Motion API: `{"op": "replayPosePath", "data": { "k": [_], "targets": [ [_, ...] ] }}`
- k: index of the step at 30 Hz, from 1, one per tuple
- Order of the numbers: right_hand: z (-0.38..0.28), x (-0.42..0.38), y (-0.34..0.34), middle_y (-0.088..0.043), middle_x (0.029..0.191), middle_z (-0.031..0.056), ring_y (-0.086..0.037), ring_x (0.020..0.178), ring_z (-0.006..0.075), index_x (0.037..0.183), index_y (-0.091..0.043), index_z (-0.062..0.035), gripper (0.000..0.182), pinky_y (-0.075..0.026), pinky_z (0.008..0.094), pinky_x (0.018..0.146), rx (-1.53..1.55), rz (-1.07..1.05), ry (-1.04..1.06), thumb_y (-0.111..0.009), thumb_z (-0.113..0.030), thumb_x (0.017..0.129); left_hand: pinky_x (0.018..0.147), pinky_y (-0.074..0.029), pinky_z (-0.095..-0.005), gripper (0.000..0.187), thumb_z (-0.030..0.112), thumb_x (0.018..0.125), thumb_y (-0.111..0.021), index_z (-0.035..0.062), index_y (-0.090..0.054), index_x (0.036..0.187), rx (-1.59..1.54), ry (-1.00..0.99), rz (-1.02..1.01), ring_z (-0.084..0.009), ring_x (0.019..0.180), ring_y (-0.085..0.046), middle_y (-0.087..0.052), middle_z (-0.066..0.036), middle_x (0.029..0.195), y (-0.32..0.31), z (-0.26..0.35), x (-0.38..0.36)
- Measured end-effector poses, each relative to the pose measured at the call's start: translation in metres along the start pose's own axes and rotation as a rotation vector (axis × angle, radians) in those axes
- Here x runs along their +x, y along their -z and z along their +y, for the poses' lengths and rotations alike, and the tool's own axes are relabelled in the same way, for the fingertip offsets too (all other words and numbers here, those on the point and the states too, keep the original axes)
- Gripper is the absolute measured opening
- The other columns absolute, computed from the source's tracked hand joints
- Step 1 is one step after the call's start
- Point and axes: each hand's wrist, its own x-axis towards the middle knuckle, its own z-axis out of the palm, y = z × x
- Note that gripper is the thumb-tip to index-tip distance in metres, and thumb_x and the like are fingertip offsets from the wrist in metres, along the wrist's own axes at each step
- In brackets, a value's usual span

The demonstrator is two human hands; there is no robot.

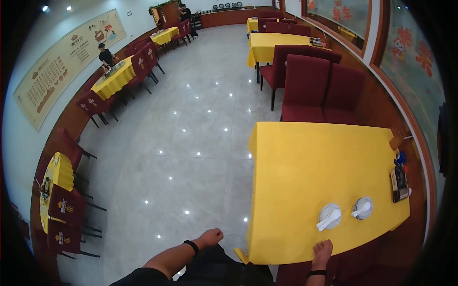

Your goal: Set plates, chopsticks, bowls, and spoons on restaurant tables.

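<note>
Left hand [210, 237] and right hand [323, 252] both half-curled, can't tell if fully closed; spoon [328, 219] and white bowl [326, 210] sit just beyond my right, left's farther off.

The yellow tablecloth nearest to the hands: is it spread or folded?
Spread: the yellow tablecloth lies out flat, and its left edge, as pictured, hangs down.

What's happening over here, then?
Someone is at a table with a yellow tablecloth. Their right hand is by its near edge, close to two sets of dishes with white spoons, but touching neither. The left hand is loosely curled off the table's side, holding nothing visible. Another person is at a table across the room.
</note>
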Motion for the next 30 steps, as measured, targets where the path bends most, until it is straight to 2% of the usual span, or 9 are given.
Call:
{"op": "replayPosePath", "data": {
  "k": [3, 7, 9, 13, 15, 18, 25, 28, 30],
  "targets": [
    [0.002, 0.032, -0.004, -0.050, 0.108, 0.0065, -0.050, 0.098, 0.0217, 0.140, -0.037, -0.0126, 0.055, -0.043, 0.0382, 0.087, 0.111, 0.008, -0.029, -0.053, -0.030, 0.090, 0.081, -0.051, -0.0391, 0.031, 0.031, 0.090, -0.058, 0.0030, -0.065, 0.100, -0.117, -0.030, 0.033, -0.0325, 0.092, -0.065, -0.067, -0.017, 0.097, -0.015, 0.045, 0.010],
    [-0.010, 0.039, -0.026, -0.050, 0.114, 0.0080, -0.049, 0.103, 0.0235, 0.140, -0.039, -0.0156, 0.053, -0.040, 0.0405, 0.091, 0.198, 0.000, -0.023, -0.050, -0.039, 0.093, 0.081, -0.051, -0.0390, 0.030, 0.027, 0.090, -0.058, 0.0017, -0.062, 0.105, -0.120, -0.262, -0.043, -0.0310, 0.090, -0.064, -0.066, -0.017, 0.095, -0.016, 0.127, 0.030],
    [-0.015, 0.043, -0.030, -0.048, 0.129, 0.0106, -0.048, 0.113, 0.0251, 0.134, -0.043, -0.0144, 0.055, -0.038, 0.0403, 0.095, 0.191, -0.229, -0.028, -0.050, -0.048, 0.092, 0.082, -0.050, -0.0389, 0.033, 0.027, 0.091, -0.059, -0.0014, -0.061, 0.108, -0.058, -0.380, -0.073, -0.0311, 0.091, -0.063, -0.065, -0.019, 0.097, -0.025, 0.159, 0.057],
    [-0.022, 0.060, -0.029, -0.046, 0.133, 0.0119, -0.048, 0.118, 0.0276, 0.137, -0.042, -0.0124, 0.060, -0.041, 0.0432, 0.096, 0.294, -0.214, -0.102, -0.046, -0.052, 0.093, 0.088, -0.049, -0.0396, 0.045, 0.031, 0.091, -0.059, -0.0058, -0.056, 0.118, -0.228, -0.484, -0.141, -0.0334, 0.100, -0.061, -0.061, -0.023, 0.111, -0.054, 0.232, 0.110],
    [-0.028, 0.062, -0.033, -0.049, 0.129, 0.0105, -0.051, 0.114, 0.0288, 0.139, -0.041, -0.0143, 0.058, -0.044, 0.0464, 0.095, 0.323, -0.144, -0.141, -0.043, -0.053, 0.095, 0.093, -0.048, -0.0404, 0.052, 0.034, 0.092, -0.058, -0.0056, -0.052, 0.125, -0.278, -0.493, -0.153, -0.0347, 0.109, -0.058, -0.057, -0.025, 0.120, -0.068, 0.267, 0.126],
    [-0.039, 0.063, -0.035, -0.047, 0.133, 0.0108, -0.052, 0.115, 0.0308, 0.141, -0.038, -0.0143, 0.061, -0.048, 0.0475, 0.090, 0.220, -0.182, -0.119, -0.041, -0.056, 0.096, 0.099, -0.044, -0.0417, 0.061, 0.039, 0.093, -0.056, -0.0056, -0.044, 0.134, -0.274, -0.433, -0.207, -0.0369, 0.118, -0.053, -0.049, -0.028, 0.131, -0.087, 0.302, 0.140],
    [-0.042, 0.083, -0.041, -0.042, 0.141, 0.0095, -0.051, 0.120, 0.0331, 0.146, -0.030, -0.0209, 0.061, -0.051, 0.0501, 0.085, 0.109, -0.338, -0.049, -0.032, -0.057, 0.097, 0.105, -0.038, -0.0430, 0.069, 0.043, 0.096, -0.050, -0.0038, -0.032, 0.143, -0.270, -0.346, -0.297, -0.0386, 0.128, -0.044, -0.039, -0.029, 0.142, -0.120, 0.329, 0.153],
    [-0.049, 0.082, -0.043, -0.044, 0.140, 0.0090, -0.051, 0.121, 0.0330, 0.145, -0.030, -0.0228, 0.058, -0.051, 0.0516, 0.086, 0.088, -0.359, -0.065, -0.029, -0.057, 0.098, 0.106, -0.038, -0.0409, 0.068, 0.043, 0.098, -0.048, -0.0025, -0.029, 0.144, -0.364, -0.373, -0.296, -0.0368, 0.131, -0.042, -0.038, -0.027, 0.144, -0.138, 0.332, 0.161],
    [-0.048, 0.090, -0.043, -0.045, 0.140, 0.0097, -0.051, 0.121, 0.0325, 0.144, -0.031, -0.0214, 0.058, -0.050, 0.0528, 0.087, 0.065, -0.420, -0.105, -0.028, -0.057, 0.098, 0.105, -0.038, -0.0370, 0.062, 0.039, 0.101, -0.042, -0.0008, -0.026, 0.146, -0.544, -0.348, -0.367, -0.0295, 0.130, -0.043, -0.044, -0.023, 0.140, -0.148, 0.340, 0.164]
  ]
}}
